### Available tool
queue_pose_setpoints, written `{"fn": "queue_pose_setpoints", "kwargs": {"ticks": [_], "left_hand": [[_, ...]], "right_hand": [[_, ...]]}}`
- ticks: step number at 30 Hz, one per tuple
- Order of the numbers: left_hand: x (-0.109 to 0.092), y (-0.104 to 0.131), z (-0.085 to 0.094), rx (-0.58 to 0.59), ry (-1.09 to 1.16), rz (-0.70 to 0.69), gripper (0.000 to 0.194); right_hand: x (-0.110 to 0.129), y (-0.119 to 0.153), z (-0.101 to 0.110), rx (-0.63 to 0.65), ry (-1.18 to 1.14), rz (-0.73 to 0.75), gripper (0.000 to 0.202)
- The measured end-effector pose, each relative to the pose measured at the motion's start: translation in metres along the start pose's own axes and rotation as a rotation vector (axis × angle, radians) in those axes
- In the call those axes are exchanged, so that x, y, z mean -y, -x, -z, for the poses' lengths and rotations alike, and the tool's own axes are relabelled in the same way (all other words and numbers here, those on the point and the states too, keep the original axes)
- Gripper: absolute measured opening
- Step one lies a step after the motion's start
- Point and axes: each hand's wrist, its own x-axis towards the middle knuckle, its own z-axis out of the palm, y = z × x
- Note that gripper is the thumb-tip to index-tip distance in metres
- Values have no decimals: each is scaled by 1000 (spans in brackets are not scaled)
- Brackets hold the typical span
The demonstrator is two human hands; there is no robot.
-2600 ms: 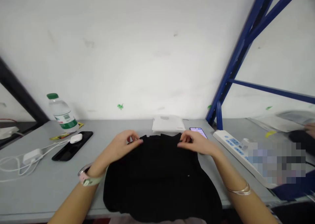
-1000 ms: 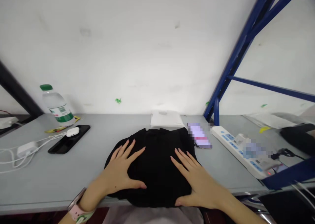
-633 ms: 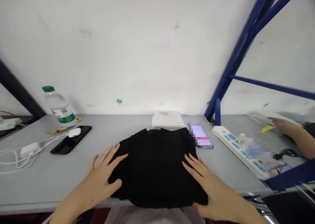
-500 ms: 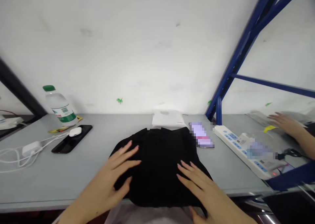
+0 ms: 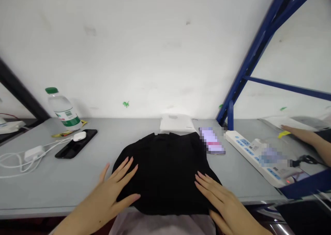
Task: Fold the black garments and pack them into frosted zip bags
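A black cloth item (image 5: 168, 173) lies spread at the front edge of the grey table, its lower edge overhanging toward my lap. On its left side rests my left hand (image 5: 111, 193), fingers spread, with the thumb over the lower left edge. My right hand (image 5: 219, 200) lies flat on the cloth's right side, fingers stretched out and its thumb near the lower right corner. Neither hand grips anything. Just behind the cloth is a white flat packet (image 5: 177, 123).
Left on the table (image 5: 108, 128) are a bottle (image 5: 66, 112), a black phone (image 5: 76, 145), a white earphone case (image 5: 79, 136) and a charger with cables (image 5: 34, 153). Right are a lit phone (image 5: 212, 142), a power strip (image 5: 253, 159), a blue frame (image 5: 248, 62) and another person's hand (image 5: 297, 131).
My left hand has slid left and down toward the cloth's edge, its fingers more spread. My right hand has moved slightly right and down. The other person's hand has flattened.
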Motion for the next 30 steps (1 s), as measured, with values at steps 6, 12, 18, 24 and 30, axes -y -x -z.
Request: {"fn": "queue_pose_setpoints", "kwargs": {"ticks": [6,12,18,24,30], "left_hand": [[-14,-1,15,-2,146,-82,9],[-7,-5,11,-30,230,-42,33],[1,-13,4,-118,259,24,24],[3,-32,-19,-317,137,212,36],[-6,-42,-24,-317,57,317,28]], "right_hand": [[-7,0,4,-20,-128,-9,65],[-9,-8,0,-223,-372,-199,28],[-4,-27,-1,-412,-469,-445,37],[-14,-42,-14,-528,-258,-499,41],[-26,-48,-22,-503,53,-512,40]]}}
